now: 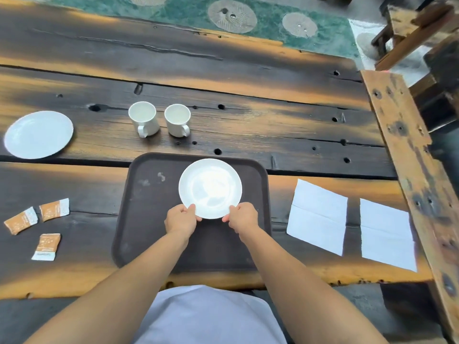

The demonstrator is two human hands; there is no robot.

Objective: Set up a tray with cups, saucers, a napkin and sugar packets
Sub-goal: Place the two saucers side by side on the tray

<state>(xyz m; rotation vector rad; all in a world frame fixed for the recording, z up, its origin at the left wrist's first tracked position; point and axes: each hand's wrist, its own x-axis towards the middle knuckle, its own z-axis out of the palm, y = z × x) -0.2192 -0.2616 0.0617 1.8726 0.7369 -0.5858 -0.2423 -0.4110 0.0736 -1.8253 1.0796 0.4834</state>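
Note:
A dark brown tray [149, 219] lies in front of me on the wooden table. A white saucer [210, 187] is over its far right half. My left hand [180, 219] grips the saucer's near left rim and my right hand [242, 217] grips its near right rim. A second white saucer [39, 134] lies at the far left. Two white cups [144, 118] [177, 119] stand upright behind the tray, handles toward me. Three orange sugar packets [54, 209] [21, 220] [47, 246] lie left of the tray. Two white napkins [318, 216] [387, 235] lie to the right.
The dark scorched plank table [248, 78] stretches far ahead. A rough wooden beam [407, 155] runs along its right edge, with wooden furniture [417, 28] beyond. Green patterned floor [273, 23] shows past the far edge.

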